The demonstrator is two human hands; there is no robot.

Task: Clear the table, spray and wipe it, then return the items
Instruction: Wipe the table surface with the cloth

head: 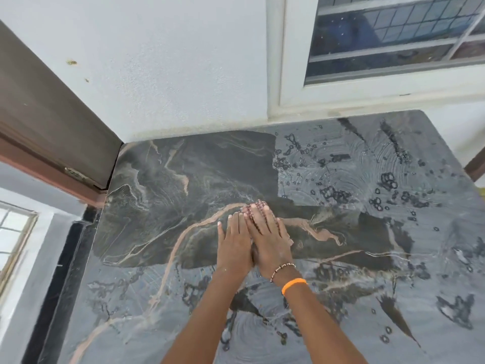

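both hands (256, 239) pressed flat, right overlapping left.

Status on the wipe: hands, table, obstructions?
Left hand and right hand flat, side by side, pressing a beaded cloth on the table. Table wet, droplets at right. Nothing else seen on it.

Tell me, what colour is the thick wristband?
Orange, on the right wrist; the wristband shows clearly in the head view.

Both hands are laid flat, fingers straight, on the wet dark marbled worktop (341, 258), the right hand (267, 237) overlapping the left hand (233, 245); a reddish cloth (258, 204) is pressed beneath the fingertips, droplets scattered far right
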